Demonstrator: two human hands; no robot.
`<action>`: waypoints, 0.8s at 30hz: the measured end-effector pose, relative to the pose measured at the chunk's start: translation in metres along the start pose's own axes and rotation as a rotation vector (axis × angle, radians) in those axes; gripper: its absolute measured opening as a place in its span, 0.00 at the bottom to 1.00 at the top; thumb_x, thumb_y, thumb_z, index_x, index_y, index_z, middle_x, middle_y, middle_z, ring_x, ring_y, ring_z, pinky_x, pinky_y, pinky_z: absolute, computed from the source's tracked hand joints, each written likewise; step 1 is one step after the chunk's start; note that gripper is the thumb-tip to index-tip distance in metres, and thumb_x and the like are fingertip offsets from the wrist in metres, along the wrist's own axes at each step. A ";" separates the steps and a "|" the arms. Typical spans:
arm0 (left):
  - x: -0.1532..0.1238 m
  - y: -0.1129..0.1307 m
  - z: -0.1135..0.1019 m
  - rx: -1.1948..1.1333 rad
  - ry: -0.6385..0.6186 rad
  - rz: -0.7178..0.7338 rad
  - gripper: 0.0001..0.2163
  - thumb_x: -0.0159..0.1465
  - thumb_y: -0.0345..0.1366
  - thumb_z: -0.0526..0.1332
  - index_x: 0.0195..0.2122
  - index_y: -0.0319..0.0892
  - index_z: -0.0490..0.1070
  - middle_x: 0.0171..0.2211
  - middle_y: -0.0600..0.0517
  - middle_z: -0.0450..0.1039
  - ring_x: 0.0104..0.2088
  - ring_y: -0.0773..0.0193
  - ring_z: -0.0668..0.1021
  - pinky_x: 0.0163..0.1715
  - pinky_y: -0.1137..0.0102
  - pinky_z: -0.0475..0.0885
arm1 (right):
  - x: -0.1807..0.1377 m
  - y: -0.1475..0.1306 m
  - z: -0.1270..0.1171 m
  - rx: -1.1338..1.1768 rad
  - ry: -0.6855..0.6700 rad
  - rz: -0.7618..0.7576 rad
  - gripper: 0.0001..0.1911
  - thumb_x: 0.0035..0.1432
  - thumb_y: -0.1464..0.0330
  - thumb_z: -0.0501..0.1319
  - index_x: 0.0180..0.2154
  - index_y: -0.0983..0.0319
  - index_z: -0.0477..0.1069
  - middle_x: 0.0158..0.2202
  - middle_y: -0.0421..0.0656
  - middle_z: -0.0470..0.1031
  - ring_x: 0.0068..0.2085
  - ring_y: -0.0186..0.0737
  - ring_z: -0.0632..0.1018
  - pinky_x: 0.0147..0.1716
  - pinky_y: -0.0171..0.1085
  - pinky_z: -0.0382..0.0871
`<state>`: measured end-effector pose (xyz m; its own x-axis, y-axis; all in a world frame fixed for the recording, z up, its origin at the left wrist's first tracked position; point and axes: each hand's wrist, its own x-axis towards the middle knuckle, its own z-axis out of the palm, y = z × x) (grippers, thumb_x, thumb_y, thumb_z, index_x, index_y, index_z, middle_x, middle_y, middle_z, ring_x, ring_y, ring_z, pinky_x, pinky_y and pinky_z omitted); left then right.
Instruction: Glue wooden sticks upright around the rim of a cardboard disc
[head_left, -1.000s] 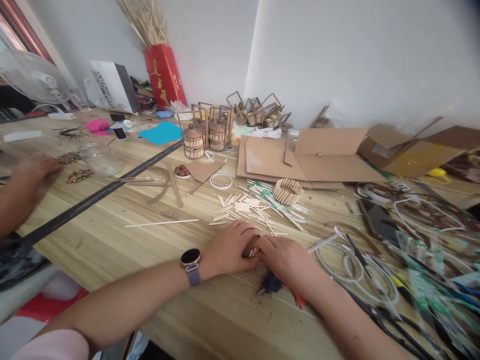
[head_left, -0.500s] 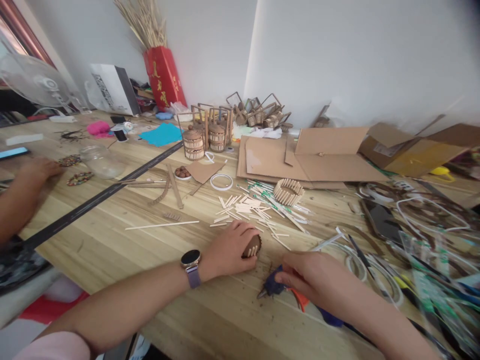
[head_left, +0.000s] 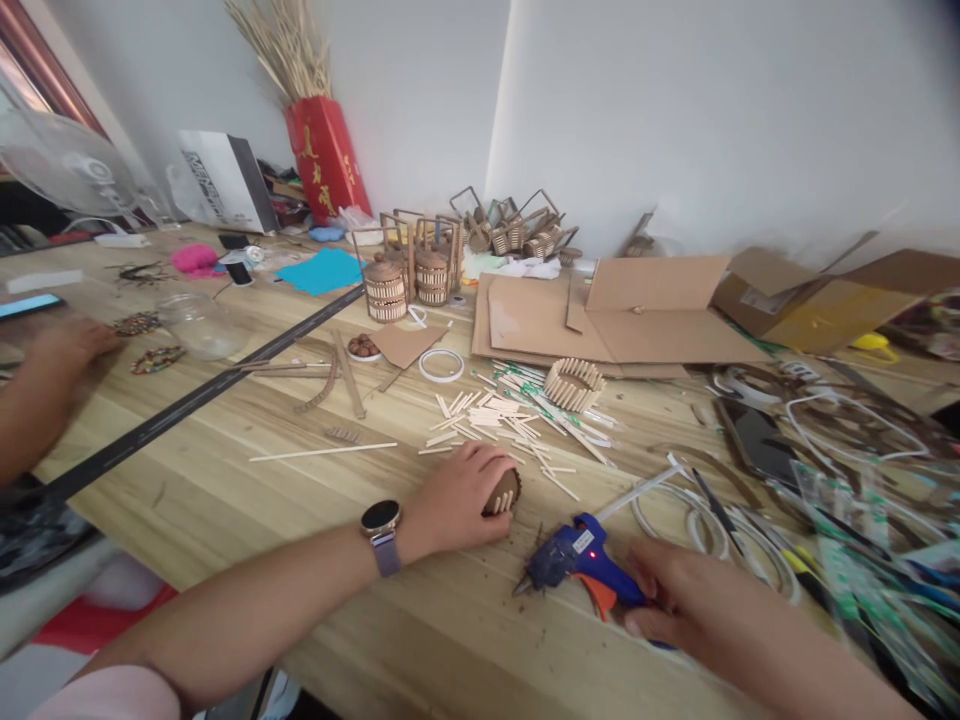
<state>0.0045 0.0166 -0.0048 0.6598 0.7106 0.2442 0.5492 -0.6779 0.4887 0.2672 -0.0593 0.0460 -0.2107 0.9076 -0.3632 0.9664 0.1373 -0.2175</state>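
Observation:
My left hand (head_left: 461, 500), wearing a watch (head_left: 380, 517) at the wrist, is closed around a small round brown piece (head_left: 504, 492) with short pale sticks along its edge. The fingers hide part of that piece. To the right, my right hand (head_left: 667, 590) has its thumb and fingers about the handle end of a blue hot glue gun (head_left: 574, 560). The gun has an orange trigger and a small red light, and its nozzle points left. Past my left hand lies a pile of short wooden sticks (head_left: 491, 415). A ring of upright sticks (head_left: 574, 385) is just beyond.
Flattened cardboard (head_left: 540, 315) lies toward the wall, beside an open carton (head_left: 817, 300). Finished little baskets (head_left: 386, 288) stand farther back. White coils (head_left: 686, 520), a phone (head_left: 757, 440) and plastic wrappers crowd the right. At far left is another person's hand (head_left: 75, 345), near a glass jar (head_left: 202, 325).
My right hand has slid right along the glue gun toward its handle, uncovering the body. The gun's nozzle stays in place. My left hand keeps its hold on the round piece.

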 end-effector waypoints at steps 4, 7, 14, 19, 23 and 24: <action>0.000 -0.001 0.001 0.003 0.011 0.005 0.23 0.58 0.33 0.63 0.55 0.44 0.62 0.55 0.45 0.67 0.57 0.50 0.66 0.59 0.54 0.63 | -0.004 0.005 0.006 0.062 0.013 0.042 0.04 0.51 0.65 0.64 0.31 0.57 0.71 0.30 0.42 0.80 0.32 0.47 0.79 0.27 0.35 0.61; 0.000 -0.002 0.001 0.002 0.015 0.011 0.23 0.58 0.33 0.63 0.55 0.44 0.62 0.55 0.45 0.67 0.57 0.50 0.66 0.59 0.54 0.63 | -0.003 0.003 0.012 0.077 0.026 0.022 0.04 0.52 0.65 0.61 0.32 0.58 0.71 0.31 0.43 0.80 0.32 0.47 0.79 0.28 0.36 0.62; 0.000 -0.001 0.001 0.005 0.010 0.014 0.24 0.57 0.33 0.64 0.55 0.43 0.62 0.56 0.45 0.67 0.56 0.51 0.66 0.59 0.55 0.64 | 0.003 0.012 0.013 0.132 0.127 -0.024 0.08 0.57 0.61 0.55 0.30 0.58 0.63 0.26 0.41 0.74 0.27 0.42 0.74 0.28 0.37 0.62; 0.001 0.000 -0.001 -0.013 0.008 0.009 0.23 0.58 0.33 0.64 0.54 0.45 0.62 0.55 0.45 0.67 0.56 0.50 0.67 0.58 0.54 0.64 | 0.002 0.016 0.006 0.305 0.265 -0.025 0.11 0.58 0.57 0.55 0.36 0.57 0.68 0.31 0.41 0.77 0.31 0.42 0.75 0.31 0.37 0.67; 0.000 0.000 -0.001 -0.017 0.009 0.003 0.23 0.58 0.34 0.64 0.54 0.44 0.62 0.55 0.45 0.67 0.56 0.50 0.66 0.58 0.54 0.64 | 0.002 0.014 0.003 0.444 0.336 0.006 0.15 0.57 0.55 0.56 0.40 0.56 0.72 0.32 0.40 0.77 0.32 0.43 0.75 0.31 0.36 0.69; 0.000 0.000 0.000 -0.017 0.007 0.002 0.23 0.58 0.34 0.64 0.54 0.43 0.62 0.55 0.45 0.67 0.56 0.50 0.66 0.58 0.54 0.64 | 0.003 0.014 0.004 0.475 0.367 0.018 0.14 0.56 0.55 0.57 0.39 0.56 0.72 0.31 0.40 0.76 0.32 0.43 0.75 0.31 0.36 0.69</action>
<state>0.0044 0.0169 -0.0043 0.6571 0.7108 0.2510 0.5390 -0.6758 0.5027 0.2792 -0.0567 0.0380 -0.0479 0.9975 -0.0524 0.7797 0.0046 -0.6262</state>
